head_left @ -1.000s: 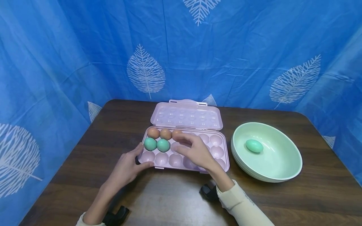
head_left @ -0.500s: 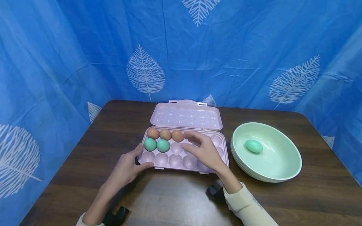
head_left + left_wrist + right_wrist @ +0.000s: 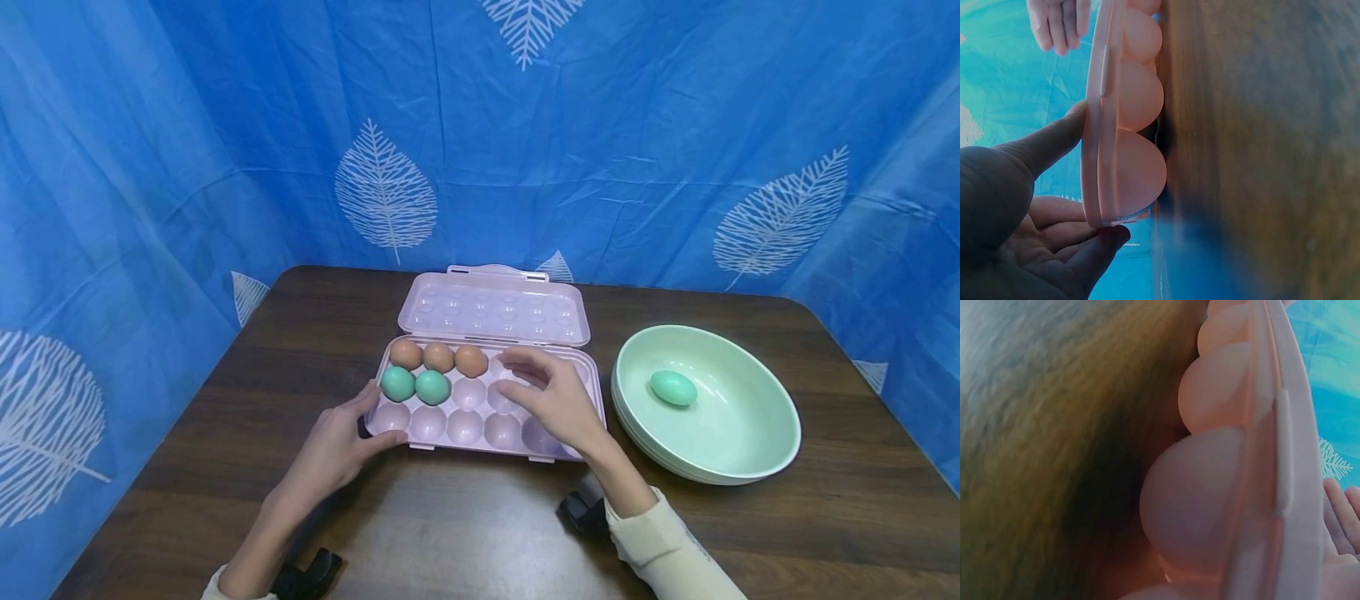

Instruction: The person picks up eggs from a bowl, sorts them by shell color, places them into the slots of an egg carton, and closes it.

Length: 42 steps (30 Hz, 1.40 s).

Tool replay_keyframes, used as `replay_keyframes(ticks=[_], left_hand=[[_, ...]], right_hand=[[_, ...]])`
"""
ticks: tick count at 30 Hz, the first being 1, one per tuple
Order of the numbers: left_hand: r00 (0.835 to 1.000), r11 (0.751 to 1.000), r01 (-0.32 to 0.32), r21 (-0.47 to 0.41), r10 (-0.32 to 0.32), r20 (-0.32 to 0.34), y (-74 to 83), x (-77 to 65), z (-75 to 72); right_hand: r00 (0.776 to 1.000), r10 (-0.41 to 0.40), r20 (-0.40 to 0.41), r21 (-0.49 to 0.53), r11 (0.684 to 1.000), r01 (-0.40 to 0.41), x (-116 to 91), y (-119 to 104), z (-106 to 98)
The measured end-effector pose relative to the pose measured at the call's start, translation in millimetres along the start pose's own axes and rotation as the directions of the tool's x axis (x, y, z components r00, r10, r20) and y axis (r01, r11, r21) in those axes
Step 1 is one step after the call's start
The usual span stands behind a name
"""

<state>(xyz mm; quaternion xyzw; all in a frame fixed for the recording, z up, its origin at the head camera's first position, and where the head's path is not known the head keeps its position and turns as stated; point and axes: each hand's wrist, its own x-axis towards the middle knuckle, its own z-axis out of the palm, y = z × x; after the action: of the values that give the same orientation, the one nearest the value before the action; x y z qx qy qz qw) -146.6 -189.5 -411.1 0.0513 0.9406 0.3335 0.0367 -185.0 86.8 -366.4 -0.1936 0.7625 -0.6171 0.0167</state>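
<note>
A pink plastic egg carton (image 3: 480, 452) lies on the table with its lid (image 3: 495, 310) folded back. Three brown eggs (image 3: 438, 357) fill the left part of its back row, and two green eggs (image 3: 432, 387) sit at the left of the middle row. My left hand (image 3: 330, 450) holds the carton's front left corner; in the left wrist view the thumb (image 3: 1063, 139) lies at the rim with the fingers round the end. Above the carton's right half, my right hand (image 3: 562, 404) hovers with loosely bent fingers and nothing between them. Part of the right-hand cups is hidden under it.
To the right stands a pale green bowl (image 3: 750, 425), seemingly stacked on another, with one green egg (image 3: 673, 388) inside. Dark wooden tabletop (image 3: 450, 533) extends all round. A blue curtain (image 3: 480, 167) with white leaf prints hangs behind.
The right hand has drawn back rightward from the third brown egg, leaving it in full view in its cup. The left hand has stayed on the carton's corner.
</note>
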Motion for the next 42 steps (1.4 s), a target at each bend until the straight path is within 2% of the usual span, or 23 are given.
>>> replay_keyframes(ticks=[6,11,18,26,32,35,42], left_hand=[[1.000,1.000,0.003,-0.008,-0.003,0.005,0.8,-0.1,-0.6],[1.000,1.000,0.011,-0.006,-0.011,0.009,1.6,-0.1,-1.0],[1.000,1.000,0.019,-0.002,-0.019,0.006,1.2,0.2,-0.4],[1.000,1.000,0.009,0.000,-0.009,0.000,1.1,0.3,-0.3],[1.000,1.000,0.019,0.005,-0.019,0.004,0.4,-0.3,-1.2],[1.000,1.000,0.021,0.003,-0.021,0.007,0.0,0.3,-1.1],[0.999,1.000,0.029,0.007,-0.029,0.013,-0.1,1.6,0.4]], right_hand=[[1.000,-0.004,-0.017,-0.008,1.000,0.004,2,24,-6],[0.999,-0.018,-0.029,-0.025,1.000,0.018,-1,27,-9],[0.998,-0.052,-0.035,-0.054,0.997,0.050,-5,22,-20],[0.994,-0.031,-0.101,-0.079,0.997,0.023,-15,-3,-42],[0.994,0.004,-0.106,-0.121,0.993,-0.017,-21,-15,-49],[0.995,-0.003,-0.102,-0.135,0.991,-0.011,-21,-12,-51],[0.993,-0.018,-0.118,-0.154,0.988,0.000,-23,14,-67]])
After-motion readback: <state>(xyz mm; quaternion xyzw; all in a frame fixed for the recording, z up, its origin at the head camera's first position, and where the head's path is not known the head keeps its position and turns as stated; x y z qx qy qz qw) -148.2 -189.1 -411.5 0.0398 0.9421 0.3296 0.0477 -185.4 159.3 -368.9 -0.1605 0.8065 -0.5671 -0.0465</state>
